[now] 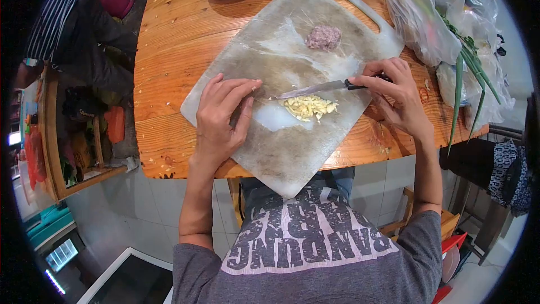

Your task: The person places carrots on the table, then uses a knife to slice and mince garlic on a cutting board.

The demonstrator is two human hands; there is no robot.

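Centrally, a loose pile of chopped garlic [309, 107] lies on the worn plastic cutting board [270, 152], pale, soft, sticky bits likely to scatter, best gathered with the blade. Just above it lies the knife [315, 88], thin, stiff steel; the right hand [394, 98] grips its black handle, and the left hand [222, 118], open, presses fingertips at its tip. Minced meat [323, 37] sits farther up the board, on the wooden desk [169, 79].

Wooden table [169, 50]; pale tiled floor [140, 214]
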